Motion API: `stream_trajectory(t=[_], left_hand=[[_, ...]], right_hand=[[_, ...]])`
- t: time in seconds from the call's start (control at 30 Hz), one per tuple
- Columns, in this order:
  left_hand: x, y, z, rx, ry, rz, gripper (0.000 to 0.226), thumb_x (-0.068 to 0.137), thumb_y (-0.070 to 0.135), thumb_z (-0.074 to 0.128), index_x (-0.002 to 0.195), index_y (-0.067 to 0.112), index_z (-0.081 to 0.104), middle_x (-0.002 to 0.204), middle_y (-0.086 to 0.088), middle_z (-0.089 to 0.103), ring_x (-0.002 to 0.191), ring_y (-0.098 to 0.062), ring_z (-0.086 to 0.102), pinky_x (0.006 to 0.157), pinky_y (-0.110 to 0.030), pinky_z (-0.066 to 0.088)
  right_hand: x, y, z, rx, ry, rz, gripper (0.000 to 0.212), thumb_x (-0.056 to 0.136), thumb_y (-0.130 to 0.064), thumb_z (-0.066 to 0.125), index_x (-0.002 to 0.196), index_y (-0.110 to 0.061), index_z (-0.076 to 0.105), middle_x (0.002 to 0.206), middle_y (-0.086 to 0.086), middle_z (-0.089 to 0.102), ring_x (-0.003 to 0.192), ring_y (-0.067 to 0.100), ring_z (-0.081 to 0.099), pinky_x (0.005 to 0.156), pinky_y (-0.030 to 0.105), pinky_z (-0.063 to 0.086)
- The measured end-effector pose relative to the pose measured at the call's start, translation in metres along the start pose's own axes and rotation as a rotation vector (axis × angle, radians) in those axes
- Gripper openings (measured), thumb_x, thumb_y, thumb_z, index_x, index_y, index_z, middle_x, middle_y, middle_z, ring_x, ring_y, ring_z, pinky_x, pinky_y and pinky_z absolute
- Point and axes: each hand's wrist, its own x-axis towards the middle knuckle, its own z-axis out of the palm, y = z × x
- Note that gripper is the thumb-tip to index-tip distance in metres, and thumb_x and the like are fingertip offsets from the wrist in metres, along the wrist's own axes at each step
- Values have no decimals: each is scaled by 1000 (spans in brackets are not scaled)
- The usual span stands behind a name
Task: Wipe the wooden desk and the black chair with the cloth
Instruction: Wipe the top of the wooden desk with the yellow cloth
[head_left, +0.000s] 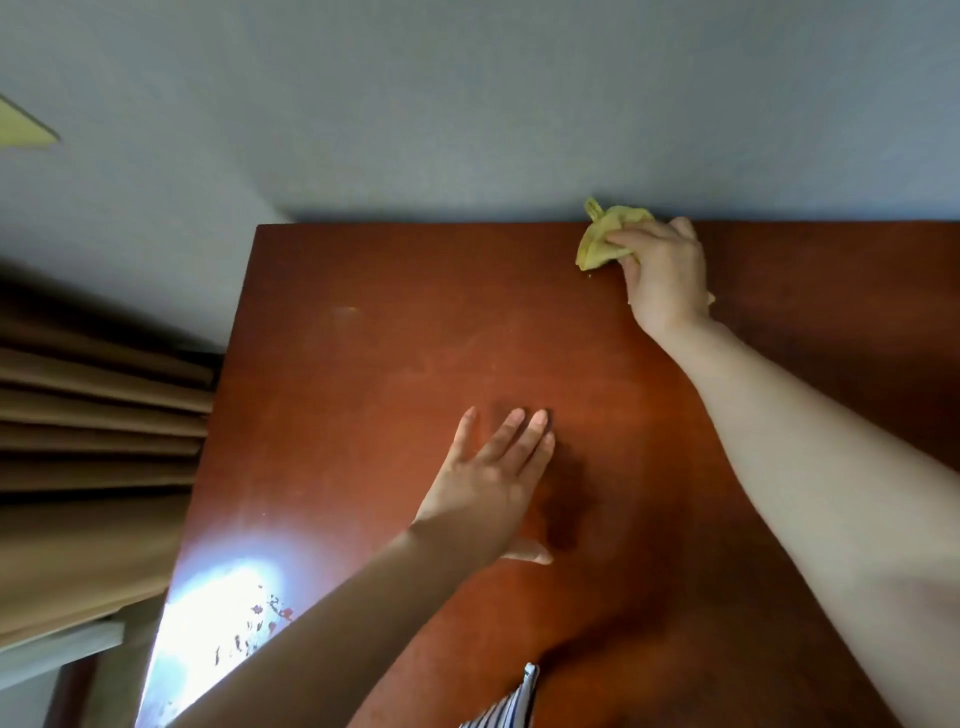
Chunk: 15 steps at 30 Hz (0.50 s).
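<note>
Abutting a grey wall (467, 104), wooden desk (363, 338) bears flat left hand (488, 483); right hand (665, 275) clutches cloth (602, 239).

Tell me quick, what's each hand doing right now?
Left hand: open, flat on the wooden desk.
Right hand: gripping the yellow cloth.

No legible text; dark specks (254, 626) in the glare on the desk (415, 312) are perhaps print, but unreadable.
</note>
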Motion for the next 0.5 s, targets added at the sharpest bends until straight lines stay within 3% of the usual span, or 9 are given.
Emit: stream_trajectory(t=[0.13,0.3,0.5], left_hand=[[3,-6,1,-39,5,-12,101,85,70,37,148,15,-19,155,-1,-28,144,-18,-21,111,-53,-16],[4,-7,0,-42,-3,-26,96,87,69,37,150,17,-14,157,1,-23,145,-16,-17,112,-52,-14],[7,-5,-13,-221,80,-84,72,93,60,37,151,21,18,160,3,6,147,-13,2,114,-48,-11]], right_hand=[[12,-10,13,3,-10,21,31,92,-9,52,119,-16,66,126,3,61,108,32,47,91,42,38],[-9,-24,15,38,-105,-112,29,91,-12,56,116,-21,68,127,0,61,105,31,48,84,36,35],[-87,-48,15,70,-64,-93,31,85,-5,63,111,-19,71,120,0,66,97,29,52,80,37,38]])
